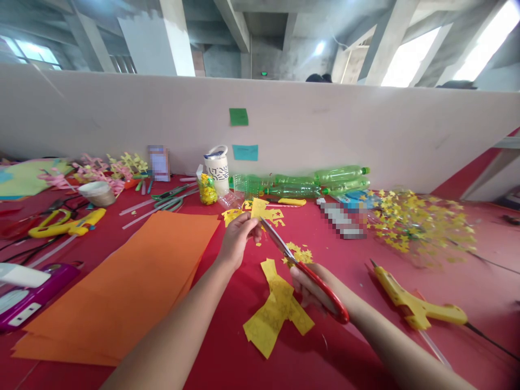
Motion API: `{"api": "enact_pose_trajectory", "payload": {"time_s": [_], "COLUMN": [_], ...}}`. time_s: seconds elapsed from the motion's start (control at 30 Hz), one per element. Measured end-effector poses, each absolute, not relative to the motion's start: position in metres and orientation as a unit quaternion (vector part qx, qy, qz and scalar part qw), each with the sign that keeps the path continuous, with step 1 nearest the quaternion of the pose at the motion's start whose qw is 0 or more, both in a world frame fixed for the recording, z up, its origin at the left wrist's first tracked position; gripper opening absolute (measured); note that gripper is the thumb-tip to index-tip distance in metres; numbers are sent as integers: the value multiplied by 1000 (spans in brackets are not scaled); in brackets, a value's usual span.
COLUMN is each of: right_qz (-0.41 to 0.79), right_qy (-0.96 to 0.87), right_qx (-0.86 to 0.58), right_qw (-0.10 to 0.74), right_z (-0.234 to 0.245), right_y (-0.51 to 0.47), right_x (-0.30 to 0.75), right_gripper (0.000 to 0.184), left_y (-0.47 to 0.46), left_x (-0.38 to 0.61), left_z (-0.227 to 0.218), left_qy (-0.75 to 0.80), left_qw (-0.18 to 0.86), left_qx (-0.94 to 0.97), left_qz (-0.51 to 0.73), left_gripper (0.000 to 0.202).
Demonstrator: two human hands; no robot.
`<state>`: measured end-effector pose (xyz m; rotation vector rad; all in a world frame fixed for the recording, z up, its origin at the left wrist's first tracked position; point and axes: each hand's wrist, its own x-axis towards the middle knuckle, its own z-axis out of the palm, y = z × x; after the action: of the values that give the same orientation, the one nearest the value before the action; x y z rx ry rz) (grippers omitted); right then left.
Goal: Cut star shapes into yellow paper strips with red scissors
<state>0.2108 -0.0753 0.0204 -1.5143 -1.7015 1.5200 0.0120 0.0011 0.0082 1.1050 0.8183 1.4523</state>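
My left hand [239, 238] pinches a small piece of yellow paper [260, 208] above the red table [357, 260]. My right hand [313, 287] grips red-handled scissors [309, 273], and their blades reach up to the paper's lower edge. Below the hands lie larger yellow paper offcuts [276, 309]. Small yellow cut-out stars [298, 253] lie just beyond the scissors.
Orange paper sheets [125, 281] lie at the left. A yellow glue gun [414, 303] lies at the right, another [67, 223] at the left. Green plastic bottles [309, 183], a white cup [217, 168] and a branch with yellow stars [422, 222] sit by the partition wall [325, 124].
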Motion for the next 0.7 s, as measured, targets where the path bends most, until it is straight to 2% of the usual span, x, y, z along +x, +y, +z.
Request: {"api": "enact_pose_trajectory", "payload": {"time_s": [0.7], "right_qz": [550], "right_qy": [-611], "right_qx": [-536], "right_qw": [194], "right_z": [24], "right_y": [-73], "right_x": [212], "right_gripper": [50], "left_y": [5], "left_x": [3], "left_z": [7], "left_qy": [350], "left_qw": [548], "left_qx": [481], "left_qz": [588], "left_gripper": [16]}}
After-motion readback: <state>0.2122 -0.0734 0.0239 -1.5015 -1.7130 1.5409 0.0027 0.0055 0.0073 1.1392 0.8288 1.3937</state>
